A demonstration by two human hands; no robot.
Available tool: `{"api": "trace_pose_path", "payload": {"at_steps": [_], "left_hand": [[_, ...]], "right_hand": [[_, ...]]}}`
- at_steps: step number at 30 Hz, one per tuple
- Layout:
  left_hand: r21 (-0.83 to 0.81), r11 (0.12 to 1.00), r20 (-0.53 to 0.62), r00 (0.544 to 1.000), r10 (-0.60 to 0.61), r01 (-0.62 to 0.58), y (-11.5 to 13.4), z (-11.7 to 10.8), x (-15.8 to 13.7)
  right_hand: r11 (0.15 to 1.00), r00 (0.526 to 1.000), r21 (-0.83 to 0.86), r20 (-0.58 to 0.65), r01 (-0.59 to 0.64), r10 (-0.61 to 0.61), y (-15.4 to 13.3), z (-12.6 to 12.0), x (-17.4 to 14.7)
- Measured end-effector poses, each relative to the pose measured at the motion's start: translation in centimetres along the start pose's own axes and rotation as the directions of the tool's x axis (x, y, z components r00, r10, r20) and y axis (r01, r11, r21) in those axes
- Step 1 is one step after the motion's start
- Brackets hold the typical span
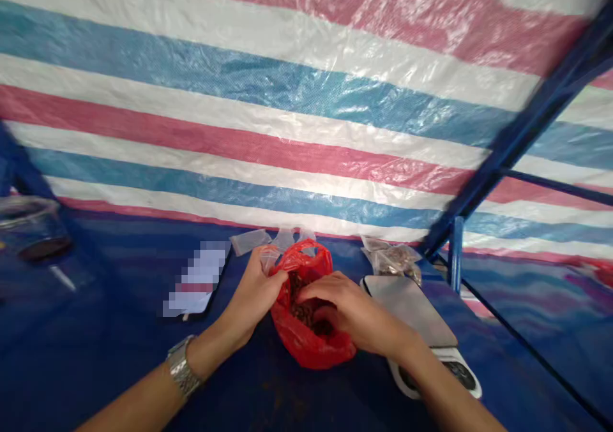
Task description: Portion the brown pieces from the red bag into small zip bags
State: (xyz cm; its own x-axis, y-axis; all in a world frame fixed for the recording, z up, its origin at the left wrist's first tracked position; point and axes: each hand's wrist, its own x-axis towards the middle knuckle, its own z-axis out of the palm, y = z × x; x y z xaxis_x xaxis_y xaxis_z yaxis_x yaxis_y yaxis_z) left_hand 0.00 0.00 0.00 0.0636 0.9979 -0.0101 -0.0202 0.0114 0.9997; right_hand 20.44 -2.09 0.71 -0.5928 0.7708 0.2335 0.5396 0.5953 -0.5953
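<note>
A bright red plastic bag (313, 352) sits open on a dark blue surface (272, 400), at the centre of the lower half. Thin, crinkled and glossy, it bulges round at the base, and its crumpled rim stands highest at the far side. Inside lie small dark brown pieces (301, 314), too many and too blurred to count.

The person's left hand (258, 291) pinches the bag's left rim between thumb and fingers. The right hand (352, 307) dips into the bag with fingers curled among the pieces; whether they grip any, I cannot tell.

Counted around them: one red bag; one phone (205, 282) with a pixelated screen, left of the bag; one kitchen scale (412, 304) with a flat pale top, on the right, partly beneath the right forearm; and one metal-band watch (182, 365) on the left wrist. Several clear bags (249, 241) lie just behind the red one, and filled clear packets (396, 261) lie behind the scale; their overlap prevents an exact count.
</note>
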Motion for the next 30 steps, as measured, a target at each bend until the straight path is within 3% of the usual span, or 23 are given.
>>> {"api": "trace_pose_path", "payload": {"at_steps": [3, 6, 9, 11, 13, 17, 21, 25, 30], "left_hand": [[0.209, 0.971, -0.050, 0.991, 0.125, -0.112, -1.0, -0.4, 1.0], [0.468, 0.838, -0.047, 0.939, 0.340, -0.280, -1.5, -1.0, 1.5], [0.604, 0.667, 0.074, 0.863, 0.499, -0.437, -1.3, -1.5, 1.5], [0.627, 0.592, 0.178, 0.833, 0.524, -0.506, -1.1, -1.8, 1.5], [0.646, 0.554, 0.251, 0.831, 0.497, -0.526, -1.0, -1.8, 1.5], [0.682, 0.555, 0.285, 0.871, 0.400, -0.477, -1.2, -1.5, 1.3], [0.680, 0.587, 0.284, 0.896, 0.340, -0.438, -1.4, -0.9, 0.8], [0.589, 0.655, 0.326, 0.881, 0.343, -0.473, -1.5, -0.5, 0.4], [0.464, 0.757, 0.347, 0.881, 0.322, -0.460, -2.0, -0.6, 0.5]], "right_hand": [[0.987, 0.992, 0.121, -0.063, -0.102, 0.111, 0.2, 0.4, 0.1], [0.952, 0.982, 0.272, -0.092, -0.137, 0.167, 0.5, 0.1, 0.2], [0.935, 0.971, 0.337, -0.164, -0.111, 0.174, 0.9, -0.7, 0.3], [0.940, 0.957, 0.333, -0.242, -0.073, 0.161, 1.0, -1.2, 0.3], [0.949, 0.937, 0.314, -0.318, -0.041, 0.145, 0.9, -1.4, 0.3], [0.979, 0.907, 0.201, -0.415, 0.009, 0.077, -0.2, -0.8, 0.4], [0.999, 0.925, 0.012, -0.379, 0.033, -0.025, -1.4, 0.7, 0.5], [0.994, 0.933, -0.102, -0.350, 0.050, -0.082, -1.4, 1.2, 0.3], [0.987, 0.927, -0.114, -0.344, 0.116, -0.149, -0.8, 0.6, 0.1]]}}
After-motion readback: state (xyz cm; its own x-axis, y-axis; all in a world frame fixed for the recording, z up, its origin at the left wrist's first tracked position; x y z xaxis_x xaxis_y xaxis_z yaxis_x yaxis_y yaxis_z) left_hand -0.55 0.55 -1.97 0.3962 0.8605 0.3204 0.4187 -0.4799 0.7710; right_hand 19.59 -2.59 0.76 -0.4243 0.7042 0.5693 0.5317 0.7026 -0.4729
